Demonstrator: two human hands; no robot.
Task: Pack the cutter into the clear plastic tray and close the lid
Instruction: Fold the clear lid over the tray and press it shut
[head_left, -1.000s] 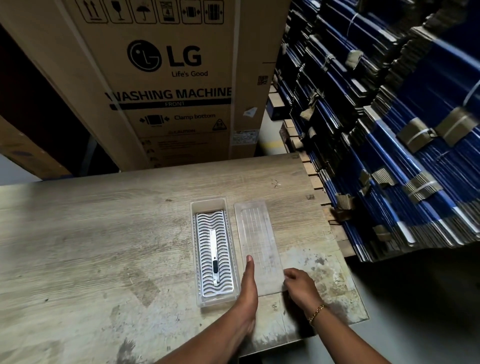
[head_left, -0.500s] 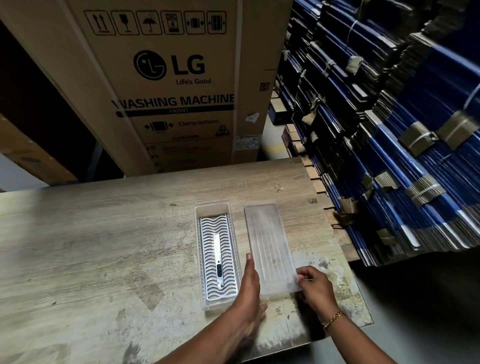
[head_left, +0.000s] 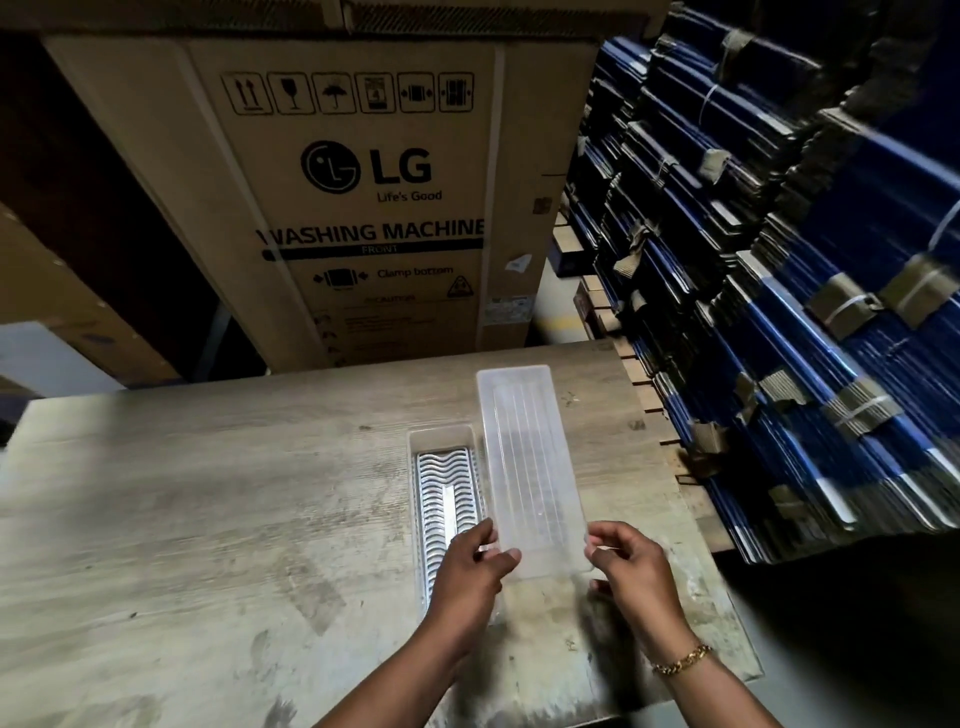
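Observation:
A clear plastic tray (head_left: 441, 435) with a wavy ribbed insert lies on the wooden table (head_left: 208, 519). The slim white cutter (head_left: 447, 506) lies lengthwise in the insert, its near end hidden by my left hand. The long clear lid (head_left: 530, 467) is lifted off the table, tilted, just right of the tray. My left hand (head_left: 475, 571) pinches the lid's near left corner and my right hand (head_left: 631, 566) holds its near right corner.
A large LG washing machine carton (head_left: 363, 197) stands behind the table. Stacks of blue bundled flat cartons (head_left: 779, 312) rise along the table's right edge. The table's front right corner (head_left: 727, 649) lies just below my right wrist.
The lid lay flat on the table beside the tray. Both hands took hold of its near end and raised it off the table.

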